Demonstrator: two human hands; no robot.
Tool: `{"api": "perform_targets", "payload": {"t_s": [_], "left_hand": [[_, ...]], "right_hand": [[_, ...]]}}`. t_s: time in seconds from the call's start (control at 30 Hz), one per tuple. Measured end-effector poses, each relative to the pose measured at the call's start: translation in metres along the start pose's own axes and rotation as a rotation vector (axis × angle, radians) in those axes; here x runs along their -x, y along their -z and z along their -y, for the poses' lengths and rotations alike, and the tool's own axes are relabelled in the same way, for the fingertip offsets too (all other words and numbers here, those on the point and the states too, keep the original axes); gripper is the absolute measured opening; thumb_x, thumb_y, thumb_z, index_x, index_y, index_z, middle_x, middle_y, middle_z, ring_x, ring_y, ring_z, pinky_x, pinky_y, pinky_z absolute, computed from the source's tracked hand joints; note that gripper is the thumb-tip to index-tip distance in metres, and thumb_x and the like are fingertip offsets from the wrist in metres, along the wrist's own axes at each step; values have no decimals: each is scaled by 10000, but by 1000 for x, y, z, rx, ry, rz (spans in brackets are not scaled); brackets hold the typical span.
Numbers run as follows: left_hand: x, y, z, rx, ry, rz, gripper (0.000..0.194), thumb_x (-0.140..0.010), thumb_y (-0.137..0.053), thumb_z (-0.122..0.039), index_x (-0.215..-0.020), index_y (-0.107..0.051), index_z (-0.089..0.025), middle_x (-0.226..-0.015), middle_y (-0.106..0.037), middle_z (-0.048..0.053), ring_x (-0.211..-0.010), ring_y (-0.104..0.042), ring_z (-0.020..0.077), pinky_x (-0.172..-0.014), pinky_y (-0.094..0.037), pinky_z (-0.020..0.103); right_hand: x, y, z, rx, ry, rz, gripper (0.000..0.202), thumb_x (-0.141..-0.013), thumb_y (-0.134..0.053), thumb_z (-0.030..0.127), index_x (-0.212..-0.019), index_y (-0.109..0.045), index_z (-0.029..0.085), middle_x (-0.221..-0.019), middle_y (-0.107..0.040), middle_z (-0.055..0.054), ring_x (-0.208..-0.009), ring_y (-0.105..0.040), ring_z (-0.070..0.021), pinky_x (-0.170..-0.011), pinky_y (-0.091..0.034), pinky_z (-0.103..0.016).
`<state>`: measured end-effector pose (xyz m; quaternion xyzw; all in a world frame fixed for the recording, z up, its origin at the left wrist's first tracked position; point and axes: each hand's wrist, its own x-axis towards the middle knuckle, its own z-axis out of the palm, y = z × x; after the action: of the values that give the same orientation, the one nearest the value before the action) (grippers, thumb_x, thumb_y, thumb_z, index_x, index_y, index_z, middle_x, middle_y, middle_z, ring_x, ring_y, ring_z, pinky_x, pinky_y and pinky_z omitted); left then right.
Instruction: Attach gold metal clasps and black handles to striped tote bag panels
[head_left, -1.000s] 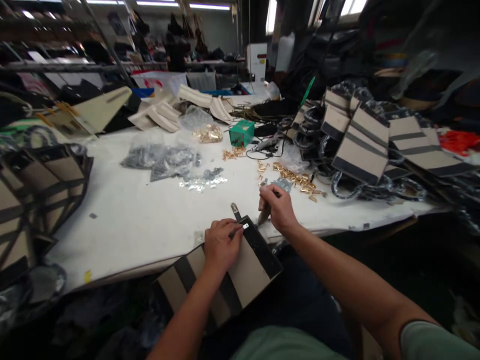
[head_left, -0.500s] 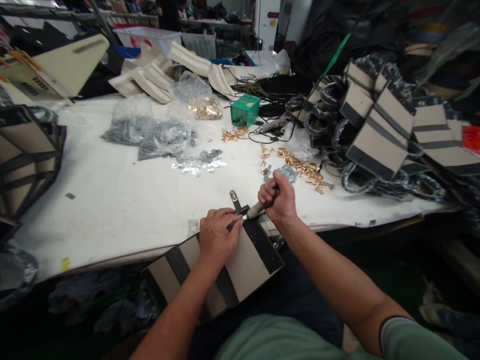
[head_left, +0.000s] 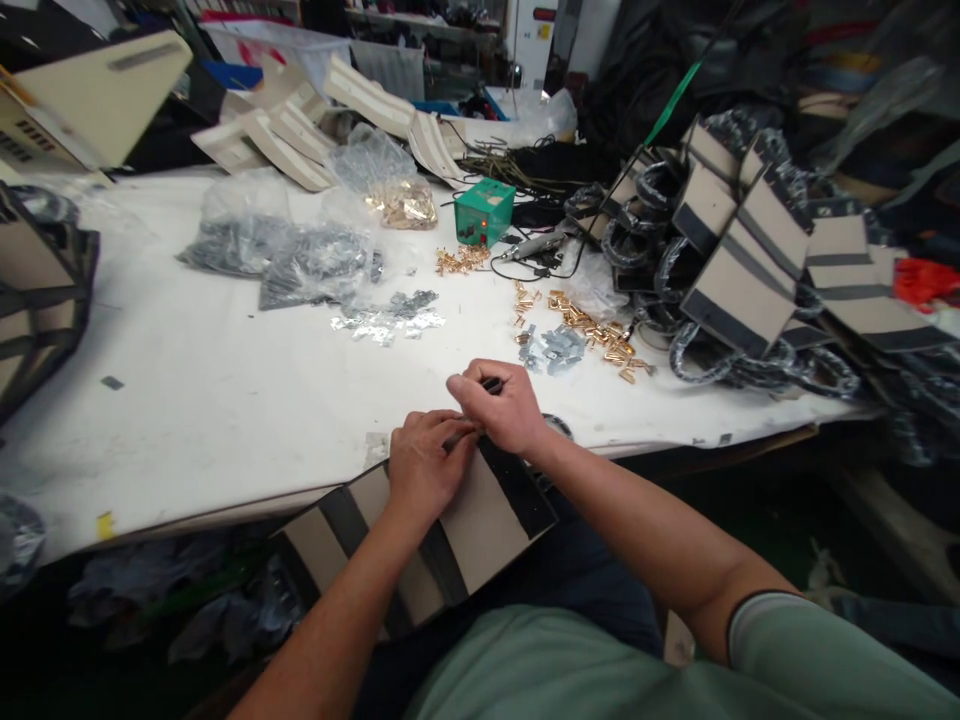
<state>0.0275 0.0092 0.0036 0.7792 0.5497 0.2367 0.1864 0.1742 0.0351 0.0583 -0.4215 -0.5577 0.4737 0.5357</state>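
Observation:
A stiff bag body with beige panels and black bands lies tilted across my lap against the table edge. My left hand is closed over its upper edge, with a thin dark piece between thumb and fingers; I cannot tell whether that is a strap or a tool. My right hand is wrapped in a fist around a hand tool, close against the left fingertips. Only the dark end of its handle sticks out above the fist. The tool's tip and the spot it meets are hidden by my hands.
On the white table lie gold fittings, grey metal plates, silver plates and plastic bags of parts. A green power box stands behind. More bag bodies are piled at right, others at left.
My right hand has moved left and in over the bag's edge, up against my left hand. The tool's pale shaft and the metal-ended tab, visible before, are now covered. The view has shifted slightly.

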Motion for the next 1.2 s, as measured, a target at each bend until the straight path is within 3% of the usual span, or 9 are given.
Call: {"api": "perform_targets", "payload": {"t_s": [0.17, 0.4, 0.6, 0.8, 1.2], "left_hand": [[-17, 20, 2, 38, 136, 212, 349, -901, -600, -421, -1178, -718, -244, -1052, -772, 39, -938, -683, 242, -743, -453, 327], [-48, 31, -2, -122, 246, 496, 389, -844, -548, -589, -788, -761, -268, -787, -747, 35, -756, -674, 237, -588, -350, 316], [-50, 30, 1, -73, 293, 501, 362, -785, -592, -610, -738, -739, -282, -763, -734, 0, -708, -646, 202, -571, -331, 303], [-50, 30, -1, -89, 351, 510, 403, -783, -580, -644, -711, -728, -275, -712, -711, 3, -680, -635, 196, -564, -323, 301], [-48, 27, 2, -74, 323, 465, 351, -791, -619, -597, -762, -763, -278, -785, -749, 27, -732, -675, 226, -615, -402, 306]], "right_hand": [[4, 0, 4, 32, 13, 51, 426, -870, -678, 465, -584, -503, 202, -495, -448, 64, -481, -383, -89, -492, -314, -251], [3, 7, 7, -4, 29, -7, 498, -887, -675, 514, -554, -459, 215, -441, -465, 59, -420, -402, -94, -455, -318, -253], [4, 8, 27, -67, 116, -11, 508, -903, -659, 553, -577, -445, 228, -450, -441, 62, -410, -379, -97, -446, -323, -260], [4, 2, 9, 91, 23, 7, 525, -890, -657, 526, -524, -444, 216, -455, -432, 48, -452, -380, -96, -465, -308, -261], [6, 1, 8, 44, 0, 40, 488, -901, -649, 497, -556, -438, 225, -459, -446, 49, -442, -387, -105, -465, -315, -262]]}}
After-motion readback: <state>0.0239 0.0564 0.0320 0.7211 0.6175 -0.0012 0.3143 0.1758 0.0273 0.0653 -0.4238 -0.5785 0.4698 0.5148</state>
